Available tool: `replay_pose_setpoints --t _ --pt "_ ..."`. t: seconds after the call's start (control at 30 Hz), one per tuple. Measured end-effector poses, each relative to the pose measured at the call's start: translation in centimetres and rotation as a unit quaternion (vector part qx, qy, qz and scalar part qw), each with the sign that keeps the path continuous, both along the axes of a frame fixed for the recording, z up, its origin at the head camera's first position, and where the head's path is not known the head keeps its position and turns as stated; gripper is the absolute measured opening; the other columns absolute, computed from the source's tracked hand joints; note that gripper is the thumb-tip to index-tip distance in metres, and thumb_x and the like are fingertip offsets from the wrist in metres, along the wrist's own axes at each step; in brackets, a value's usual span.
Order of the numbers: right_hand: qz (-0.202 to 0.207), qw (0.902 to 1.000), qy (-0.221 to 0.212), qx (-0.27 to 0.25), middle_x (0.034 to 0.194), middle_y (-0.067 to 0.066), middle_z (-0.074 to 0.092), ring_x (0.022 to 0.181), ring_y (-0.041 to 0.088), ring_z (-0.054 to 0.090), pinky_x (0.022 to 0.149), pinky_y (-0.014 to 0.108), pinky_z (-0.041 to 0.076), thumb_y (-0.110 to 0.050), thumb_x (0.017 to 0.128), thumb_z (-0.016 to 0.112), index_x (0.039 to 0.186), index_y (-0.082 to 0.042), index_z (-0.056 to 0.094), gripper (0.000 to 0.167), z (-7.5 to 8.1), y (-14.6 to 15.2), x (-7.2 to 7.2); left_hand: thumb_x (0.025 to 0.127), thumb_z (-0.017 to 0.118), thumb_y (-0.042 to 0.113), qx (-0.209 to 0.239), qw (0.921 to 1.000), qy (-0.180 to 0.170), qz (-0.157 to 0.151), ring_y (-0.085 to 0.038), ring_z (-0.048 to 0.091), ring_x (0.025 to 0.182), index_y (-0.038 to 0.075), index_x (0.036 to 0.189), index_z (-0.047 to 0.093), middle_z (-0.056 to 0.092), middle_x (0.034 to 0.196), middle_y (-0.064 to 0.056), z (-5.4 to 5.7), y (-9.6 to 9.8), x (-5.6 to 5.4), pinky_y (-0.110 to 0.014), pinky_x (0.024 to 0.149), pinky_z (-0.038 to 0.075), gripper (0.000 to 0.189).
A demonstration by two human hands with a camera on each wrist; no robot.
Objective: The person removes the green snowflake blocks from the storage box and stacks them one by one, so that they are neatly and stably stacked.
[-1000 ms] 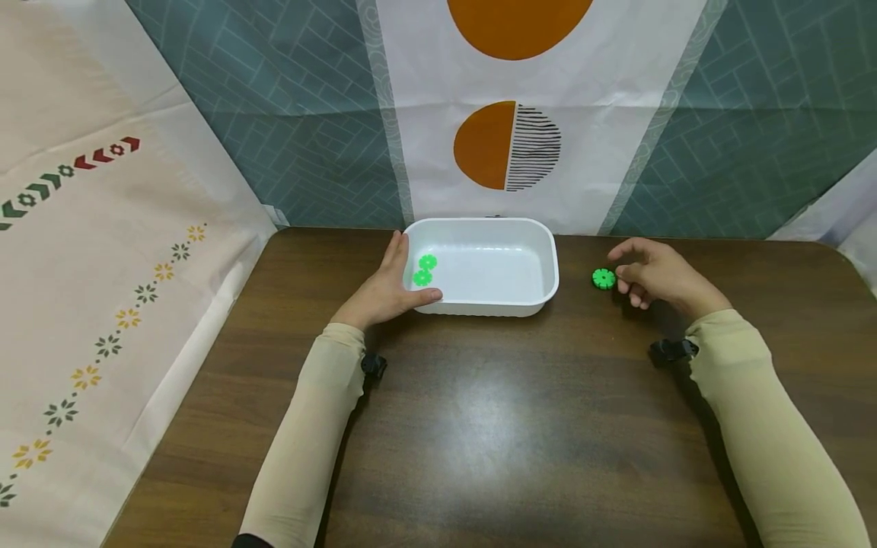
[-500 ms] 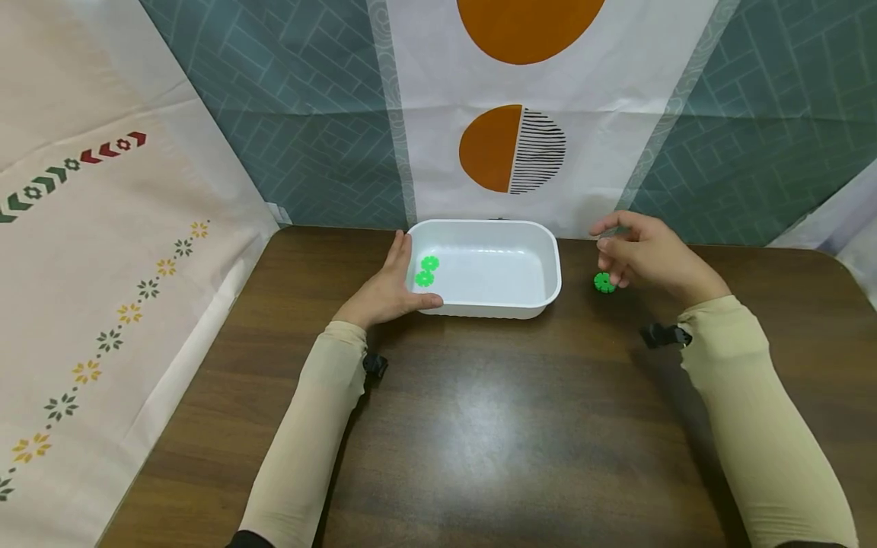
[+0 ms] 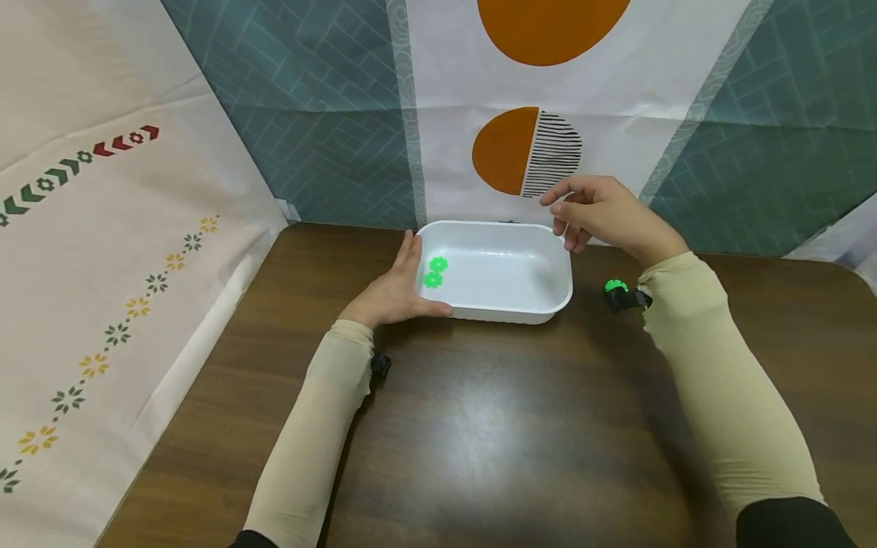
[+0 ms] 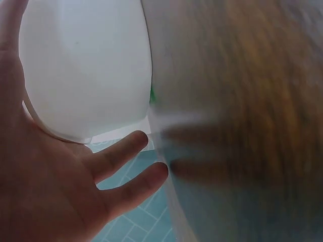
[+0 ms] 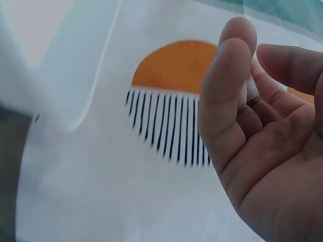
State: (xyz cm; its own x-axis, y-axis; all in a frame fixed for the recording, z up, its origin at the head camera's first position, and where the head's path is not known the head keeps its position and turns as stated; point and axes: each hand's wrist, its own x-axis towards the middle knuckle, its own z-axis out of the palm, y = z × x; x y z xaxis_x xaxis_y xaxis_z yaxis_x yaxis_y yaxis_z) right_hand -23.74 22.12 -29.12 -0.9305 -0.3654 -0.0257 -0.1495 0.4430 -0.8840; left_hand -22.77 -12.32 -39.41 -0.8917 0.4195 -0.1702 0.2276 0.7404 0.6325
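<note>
A white rectangular plastic tray (image 3: 503, 312) sits at the table's back edge. Two bright green notched discs (image 3: 433, 279) lie inside it at the left end. My left hand (image 3: 393, 295) rests against the tray's left end, thumb along the front and fingers spread along the side. My right hand (image 3: 610, 217) is raised over the tray's right end, thumb and fingertips close together; the right wrist view shows these fingertips (image 5: 237, 35) bent toward the thumb, and I cannot tell whether they pinch anything. Another green notched disc (image 3: 615, 285) lies right of the tray, partly covered by the right wrist strap.
The brown wooden table (image 3: 438, 426) extends in front of the tray. Behind it hangs a patterned cloth (image 3: 473, 152) in white, orange and teal. A cream embroidered cloth (image 3: 103, 304) drapes at the left. Black camera straps (image 3: 626, 299) sit at the wrists.
My right hand has risen from beside the green disc on the table and moved left to over the tray's right end. My left hand stays at the tray. The view has shifted slightly.
</note>
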Motion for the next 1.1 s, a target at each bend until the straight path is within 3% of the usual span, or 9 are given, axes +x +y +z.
replay_pose_setpoints --t 0.23,0.5,0.63,0.77,0.97,1.1 --pt "0.034 0.9988 0.003 -0.035 0.086 0.021 0.064 0.063 0.028 0.064 0.060 0.035 0.057 -0.013 0.104 0.056 0.115 0.000 0.065 0.019 1.0 -4.0 -2.2 0.069 0.083 0.068 -0.015 0.9998 0.011 -0.003 -0.037 0.048 0.132 0.019 0.161 -0.014 -0.022 0.166 0.004 0.0 0.2 0.0 -0.045 0.100 0.046 0.142" --pt "0.061 0.9963 -0.017 -0.057 0.094 0.025 0.066 0.073 0.036 0.066 0.066 0.037 0.059 -0.016 0.102 0.062 0.113 -0.001 0.070 0.020 0.1 -8.1 -5.0 0.067 0.082 0.071 -0.024 0.9997 0.011 0.005 -0.035 0.055 0.123 0.022 0.162 -0.013 -0.019 0.167 0.007 0.2 0.5 0.0 -0.046 0.098 0.048 0.143" --pt "0.076 0.9951 -0.033 -0.054 0.099 0.024 0.068 0.082 0.039 0.067 0.072 0.038 0.059 -0.020 0.100 0.066 0.112 -0.001 0.072 0.023 -1.4 -9.8 -6.5 0.066 0.082 0.072 -0.021 0.9997 0.002 0.009 -0.035 0.054 0.124 0.022 0.162 -0.013 -0.017 0.168 0.004 0.2 0.4 0.0 -0.046 0.097 0.049 0.144" --pt "0.094 0.9933 -0.060 -0.030 0.098 0.018 0.071 0.085 0.035 0.069 0.077 0.039 0.059 -0.022 0.100 0.067 0.112 0.001 0.072 0.027 -3.7 -11.1 -7.8 0.067 0.081 0.072 -0.024 0.9997 -0.001 0.008 -0.034 0.054 0.124 0.020 0.162 -0.013 -0.018 0.167 0.004 0.1 0.3 0.1 -0.045 0.097 0.049 0.143" --pt "0.124 0.9812 -0.130 0.070 0.094 0.014 0.073 0.081 0.027 0.069 0.076 0.038 0.059 -0.016 0.099 0.064 0.119 0.002 0.070 0.028 -7.2 -12.4 -8.8 0.071 0.081 0.068 -0.029 0.9995 0.011 0.001 -0.034 0.056 0.122 0.015 0.162 -0.012 -0.017 0.168 -0.001 0.0 0.1 0.1 -0.043 0.097 0.049 0.141" --pt "0.161 0.9694 -0.127 0.136 0.085 0.013 0.069 0.071 0.023 0.066 0.068 0.035 0.058 -0.014 0.098 0.065 0.132 -0.004 0.064 0.036 -9.1 -13.5 -8.8 0.072 0.081 0.067 -0.029 0.9996 0.007 -0.001 -0.035 0.053 0.126 0.017 0.161 -0.014 -0.020 0.167 0.003 0.1 0.0 0.1 -0.043 0.099 0.048 0.139"
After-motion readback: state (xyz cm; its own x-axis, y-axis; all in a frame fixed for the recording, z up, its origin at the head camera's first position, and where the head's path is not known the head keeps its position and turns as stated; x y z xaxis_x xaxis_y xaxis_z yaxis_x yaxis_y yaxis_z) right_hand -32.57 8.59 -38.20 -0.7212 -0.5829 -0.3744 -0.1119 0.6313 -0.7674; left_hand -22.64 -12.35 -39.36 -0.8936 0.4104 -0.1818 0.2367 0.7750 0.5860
